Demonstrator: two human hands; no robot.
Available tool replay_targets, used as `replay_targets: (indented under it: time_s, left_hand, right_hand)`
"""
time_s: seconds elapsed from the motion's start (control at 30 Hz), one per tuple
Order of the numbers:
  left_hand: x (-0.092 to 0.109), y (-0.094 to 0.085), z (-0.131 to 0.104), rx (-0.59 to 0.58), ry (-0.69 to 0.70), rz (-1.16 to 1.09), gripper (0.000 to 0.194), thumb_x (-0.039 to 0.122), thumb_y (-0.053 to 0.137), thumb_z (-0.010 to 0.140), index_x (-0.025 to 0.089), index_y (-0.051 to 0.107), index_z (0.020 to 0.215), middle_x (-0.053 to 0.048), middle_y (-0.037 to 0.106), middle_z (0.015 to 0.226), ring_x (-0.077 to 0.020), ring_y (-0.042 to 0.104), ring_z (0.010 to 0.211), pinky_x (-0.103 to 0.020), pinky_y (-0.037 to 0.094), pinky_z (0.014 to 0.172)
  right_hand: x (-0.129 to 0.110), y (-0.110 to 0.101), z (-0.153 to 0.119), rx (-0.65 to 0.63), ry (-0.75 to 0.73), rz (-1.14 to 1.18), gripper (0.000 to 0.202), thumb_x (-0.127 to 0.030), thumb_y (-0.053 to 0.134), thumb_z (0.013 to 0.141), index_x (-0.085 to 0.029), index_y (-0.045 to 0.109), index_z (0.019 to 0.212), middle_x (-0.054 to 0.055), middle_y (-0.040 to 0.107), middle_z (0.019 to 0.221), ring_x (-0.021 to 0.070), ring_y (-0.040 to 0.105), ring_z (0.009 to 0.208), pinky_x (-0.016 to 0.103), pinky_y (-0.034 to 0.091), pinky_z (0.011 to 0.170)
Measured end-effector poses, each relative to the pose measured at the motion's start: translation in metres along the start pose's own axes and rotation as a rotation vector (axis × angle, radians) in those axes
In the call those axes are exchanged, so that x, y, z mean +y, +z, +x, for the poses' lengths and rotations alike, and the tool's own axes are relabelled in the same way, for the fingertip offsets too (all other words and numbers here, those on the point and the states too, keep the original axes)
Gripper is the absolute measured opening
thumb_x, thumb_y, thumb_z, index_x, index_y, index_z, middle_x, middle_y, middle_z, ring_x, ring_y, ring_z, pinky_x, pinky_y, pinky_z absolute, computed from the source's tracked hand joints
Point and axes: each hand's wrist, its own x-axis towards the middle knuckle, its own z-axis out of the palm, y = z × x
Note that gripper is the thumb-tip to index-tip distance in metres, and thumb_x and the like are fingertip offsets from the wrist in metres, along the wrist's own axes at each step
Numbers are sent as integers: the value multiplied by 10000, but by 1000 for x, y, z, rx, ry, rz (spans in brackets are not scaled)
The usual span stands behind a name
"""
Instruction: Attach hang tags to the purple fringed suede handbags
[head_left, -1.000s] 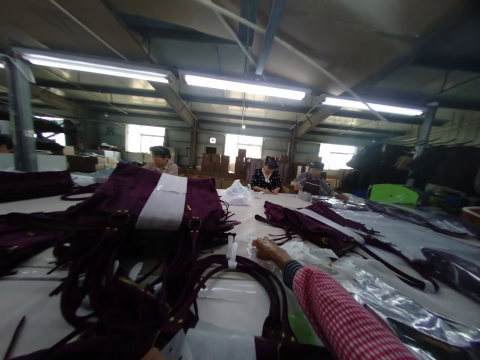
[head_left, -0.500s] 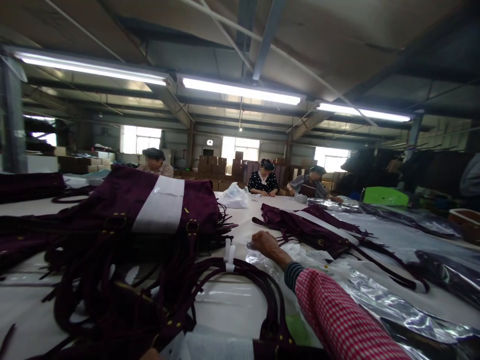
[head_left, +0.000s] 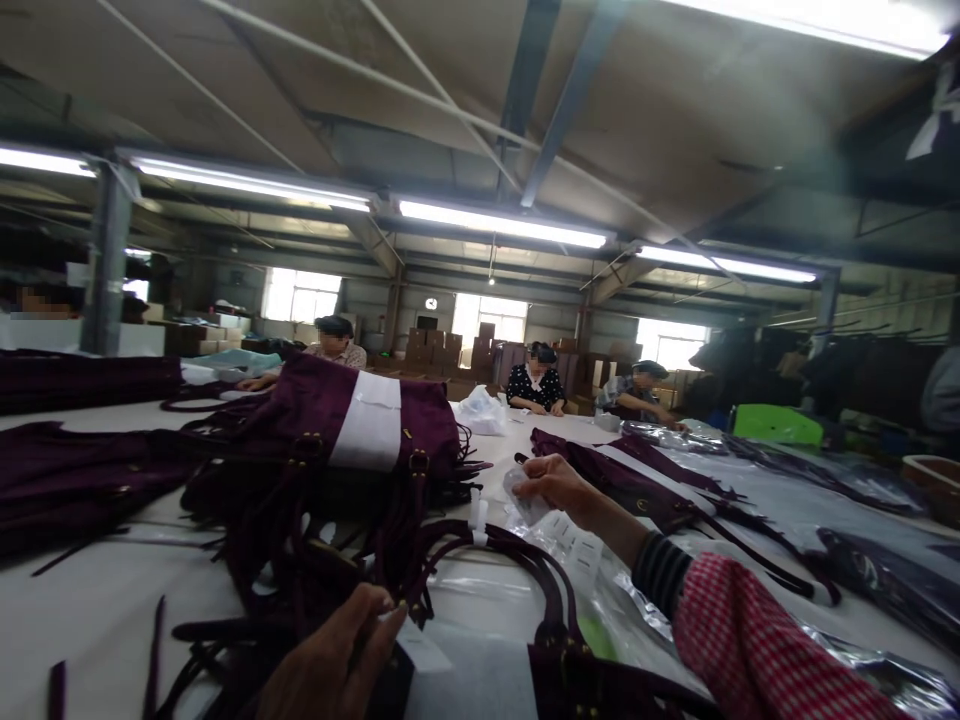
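Note:
My right hand (head_left: 559,487) reaches over the table, its fingers pinched on a small clear plastic bag (head_left: 529,500). At the lower middle, my left hand (head_left: 337,650) is closed, fingertips together on a white tag (head_left: 424,646). Directly in front of me lies a dark purple bag (head_left: 562,680) with a white paper band (head_left: 472,675). Its looped handles (head_left: 551,570) are gathered by a white wrap (head_left: 478,525). Beyond my left hand rests another purple bag (head_left: 431,425), banded in white, its straps and fringe hanging toward me.
More purple bags (head_left: 67,480) lie at the left, another (head_left: 637,490) at the right. Clear plastic packaging (head_left: 885,670) spreads over the right side of the white table (head_left: 67,600). Co-workers (head_left: 536,385) sit across the table. A green chair back (head_left: 776,425) stands at the right.
My left hand has come up into view at the bottom, holding the white tag. My right hand has lifted the small plastic bag. The view has tilted upward and shifted left.

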Motion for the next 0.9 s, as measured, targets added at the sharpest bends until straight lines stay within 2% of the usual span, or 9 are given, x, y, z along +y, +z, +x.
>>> replay_targets:
  time_s: [0.1, 0.17, 0.23, 0.37, 0.5, 0.57, 0.67, 0.8, 0.9]
  left_hand:
    - [10, -7, 2, 115, 71, 6, 254, 503, 515, 931, 286, 638, 974, 18, 717, 827, -185, 713, 744, -242, 549, 681]
    - [18, -12, 2, 222, 143, -12, 251, 496, 526, 929, 276, 642, 973, -3, 702, 882, -205, 693, 818, -288, 544, 749]
    - [31, -19, 1, 252, 202, -45, 237, 472, 540, 928, 262, 649, 947, -30, 683, 946, -233, 658, 920, -343, 521, 842]
    - [60, -30, -7, 29, 95, -223, 234, 445, 608, 899, 235, 665, 986, -49, 676, 1033, -242, 623, 978, -370, 494, 881]
    - [70, -27, -13, -275, -122, -645, 428, 449, 690, 819, 193, 628, 1157, -70, 702, 1008, -228, 657, 877, -268, 491, 592]
    - [65, -22, -12, -299, -188, -755, 422, 408, 700, 788, 146, 637, 1113, -59, 705, 842, -196, 649, 712, -230, 425, 489]
    - [53, -19, -8, -238, -263, -727, 314, 308, 691, 747, 114, 667, 993, -25, 676, 665, -140, 589, 547, -228, 405, 492]
    - [44, -27, -3, -227, -273, -685, 260, 247, 665, 735, 106, 702, 951, -20, 672, 644, -128, 573, 549, -239, 419, 534]
    - [45, -33, 0, -238, -255, -663, 252, 330, 674, 778, 120, 732, 906, -17, 667, 674, -119, 552, 568, -227, 384, 519]
  right_hand:
    - [-25, 19, -32, -70, 8, 153, 268, -336, 790, 642, -127, 708, 789, 9, 666, 673, 120, 570, 540, 247, 427, 539]
    - [-37, 34, -51, -112, 14, 230, 302, -353, 809, 638, -125, 722, 816, 29, 691, 725, 129, 593, 570, 257, 448, 565]
    - [-46, 51, -67, -133, 17, 291, 291, -341, 817, 646, -129, 719, 820, 30, 695, 739, 124, 593, 584, 249, 445, 569]
    - [-58, 88, -86, -80, 12, 421, 234, -280, 804, 670, -146, 672, 809, 11, 678, 718, 118, 583, 584, 240, 434, 565]
    - [-67, 124, -95, -54, -60, 386, 192, -290, 740, 736, -153, 643, 828, -4, 633, 702, 128, 569, 593, 257, 440, 572]
    - [-71, 139, -99, -20, -86, 302, 165, -287, 708, 752, -160, 617, 806, -19, 595, 680, 123, 540, 579, 253, 416, 544]
    - [-73, 152, -102, 67, -120, 144, 121, -266, 657, 764, -178, 574, 759, -37, 546, 652, 118, 502, 573, 247, 384, 523]
    - [-68, 155, -98, 141, -130, -6, 78, -213, 617, 734, -188, 545, 720, -44, 525, 642, 118, 488, 589, 246, 365, 536]
    - [-63, 158, -93, 129, -117, 7, 58, -202, 600, 725, -188, 545, 737, -41, 533, 654, 122, 493, 596, 248, 364, 537]
